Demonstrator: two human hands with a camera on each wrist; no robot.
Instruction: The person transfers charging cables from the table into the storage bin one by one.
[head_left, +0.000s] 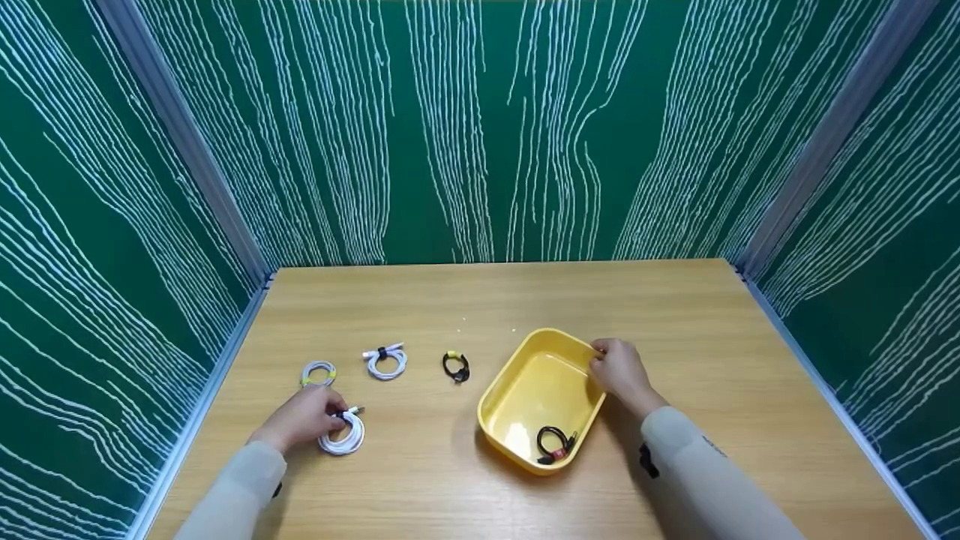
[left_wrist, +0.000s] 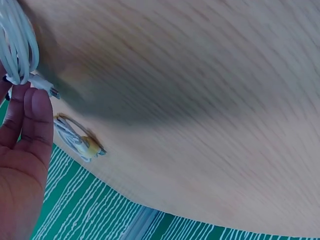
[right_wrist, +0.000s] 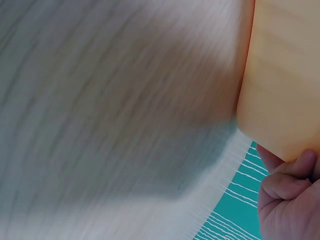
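My left hand point(head_left: 306, 415) pinches a coiled white cable point(head_left: 346, 439) by its dark tie, and the cable's metal plug sticks out past the fingertips in the left wrist view. With my right hand point(head_left: 621, 375) I grip the far right rim of a yellow plastic bin point(head_left: 487, 405), which looks tilted. Inside the bin, at its near end, lies a coiled black cable point(head_left: 553, 444) with a red tie. Just beyond my left hand is a light cable coil with yellow ties point(head_left: 319, 373). Farther right lie a white cable coil with a black tie point(head_left: 386, 362) and a small black cable coil point(head_left: 455, 367).
All of this is on a wooden table point(head_left: 420, 487). Green panels with white wavy lines point(head_left: 480, 135) rise behind it and at both sides, joined by grey metal posts point(head_left: 180, 135). A few tiny white specks dot the tabletop beyond the bin.
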